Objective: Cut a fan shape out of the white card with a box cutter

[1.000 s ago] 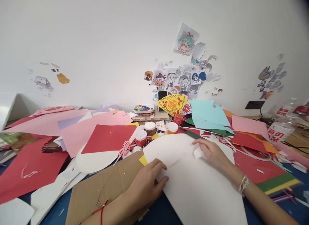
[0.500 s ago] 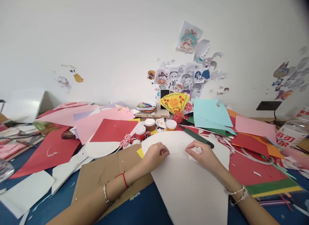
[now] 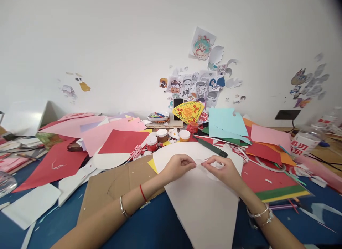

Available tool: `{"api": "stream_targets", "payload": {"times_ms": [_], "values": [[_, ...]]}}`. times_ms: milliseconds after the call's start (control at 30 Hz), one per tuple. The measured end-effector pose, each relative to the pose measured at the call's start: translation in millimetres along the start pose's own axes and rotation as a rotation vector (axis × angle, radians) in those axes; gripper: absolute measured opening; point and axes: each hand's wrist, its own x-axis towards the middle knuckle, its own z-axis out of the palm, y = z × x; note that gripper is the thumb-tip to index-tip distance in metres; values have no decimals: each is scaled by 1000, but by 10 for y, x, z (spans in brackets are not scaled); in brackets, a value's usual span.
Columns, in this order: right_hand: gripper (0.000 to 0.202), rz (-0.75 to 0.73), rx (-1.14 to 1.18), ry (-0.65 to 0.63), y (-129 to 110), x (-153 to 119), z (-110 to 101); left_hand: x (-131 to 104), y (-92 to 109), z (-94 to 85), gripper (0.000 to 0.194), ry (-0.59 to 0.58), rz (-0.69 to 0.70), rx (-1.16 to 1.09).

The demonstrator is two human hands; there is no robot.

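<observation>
A small thin white paper piece is pinched in my right fingertips, above the large white paper sheet. My left hand's fingertips are pressed nearly closed beside it, what they grip I cannot tell

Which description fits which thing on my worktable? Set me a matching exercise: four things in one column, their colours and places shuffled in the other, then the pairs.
Things:
1. Large paper
2. Fan-shaped paper
3. Cardboard
4. Pen-like tool

Colours and places:
A. Brown, partly covered by the left arm
B. Dark green, lying just beyond the right hand
C. White, below both the left hand and the right hand
D. Mostly yellow, in front of the phone

Pairs: 1-C; 2-D; 3-A; 4-B
</observation>
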Motion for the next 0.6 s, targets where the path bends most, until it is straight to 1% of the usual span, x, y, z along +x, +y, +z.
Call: {"api": "stream_targets", "payload": {"times_ms": [100,200,267,333,400,467,500,533,567,600], "values": [[20,42,43,80,-3,-151,-72,27,124,128,16,-68,53,-34],[25,155,160,201,-6,-308,-143,83,254,296,17,-132,98,-19],[30,261,276,328,21,-448,-285,104,319,383,19,-180,125,12],[33,339,360,531,111,-677,-555,91,349,403,22,-202,164,66],[36,379,360,809,277,-1051,-924,42,335,333,24,-200,198,142],[35,422,211,1135,482,-1570,-1292,-28,272,188,25,-194,208,240],[32,531,81,1266,578,-1861,-1438,-65,228,102,26,-189,197,289],[25,679,-41,1299,657,-2151,-1544,-102,180,17,27,-177,178,324],[21,761,-183,1355,712,-2420,-1608,-137,132,-62,28,-163,154,349],[25,788,-352,1288,739,-2652,-1630,-170,89,-131,29,-142,127,369]]}}
